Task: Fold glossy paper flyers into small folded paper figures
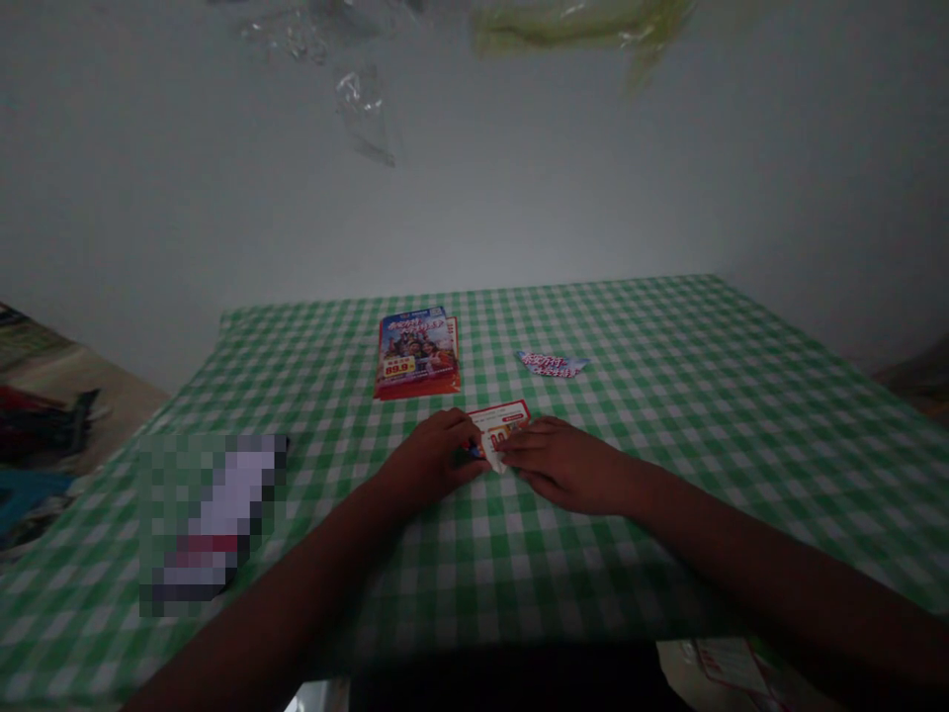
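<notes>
A red-edged printed flyer (498, 416), partly folded, lies on the table between my two hands. A white folded part of it points toward me. My left hand (437, 450) is closed on the flyer's left side, its fingers curled over the paper. From the right, my right hand (570, 463) grips the folded part with its fingertips, the fingers fairly straight. Both hands cover much of the flyer, so its full shape is hidden. Beyond my right hand rests a fan-shaped piece of folded printed paper (553, 365).
A stack of colourful flyers (416, 354) lies beyond my left hand. A pixelated long object (226, 519) is at the left on the green checked tablecloth (712, 396). A wall (474, 208) with tape stands behind the table. Assorted items lie on the floor at left.
</notes>
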Available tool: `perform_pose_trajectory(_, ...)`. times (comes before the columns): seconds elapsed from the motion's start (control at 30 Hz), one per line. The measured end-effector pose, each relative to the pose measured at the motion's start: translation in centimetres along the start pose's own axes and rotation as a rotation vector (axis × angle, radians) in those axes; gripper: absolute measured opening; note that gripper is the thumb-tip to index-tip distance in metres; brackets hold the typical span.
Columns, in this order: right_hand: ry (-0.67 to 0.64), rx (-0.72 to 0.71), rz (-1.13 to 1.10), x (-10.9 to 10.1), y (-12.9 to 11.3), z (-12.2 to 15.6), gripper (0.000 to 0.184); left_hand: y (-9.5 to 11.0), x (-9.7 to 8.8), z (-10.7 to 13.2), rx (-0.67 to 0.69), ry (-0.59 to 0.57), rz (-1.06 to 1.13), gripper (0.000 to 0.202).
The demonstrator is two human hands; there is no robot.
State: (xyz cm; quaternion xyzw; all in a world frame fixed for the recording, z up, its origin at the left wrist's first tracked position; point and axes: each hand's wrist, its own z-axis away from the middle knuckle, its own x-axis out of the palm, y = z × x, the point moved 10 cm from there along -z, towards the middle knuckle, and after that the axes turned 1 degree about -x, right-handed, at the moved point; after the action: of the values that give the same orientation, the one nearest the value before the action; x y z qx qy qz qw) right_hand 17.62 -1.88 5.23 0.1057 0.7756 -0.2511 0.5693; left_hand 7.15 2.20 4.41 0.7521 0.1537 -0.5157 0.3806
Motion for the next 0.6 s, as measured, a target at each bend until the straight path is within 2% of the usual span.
perform_pose_trajectory(0.23, 0.029, 0.0, -0.023, 0.05, 0.22, -0.16, 0.034, -0.48, 0.13, -0.16, -0.066, 0.03, -0.013, 0.02)
perform_pose_trajectory(0.4, 0.041, -0.054, -0.025, -0.07, -0.2, -0.09, 0.037, -0.64, 0.34, -0.18, -0.062, 0.039, 0.019, 0.022)
perform_pose_trajectory(0.6, -0.028, -0.038, 0.025, 0.28, -0.25, 0.08, 0.035, -1.02, 0.01, -0.09, -0.095, 0.102, 0.077, 0.022)
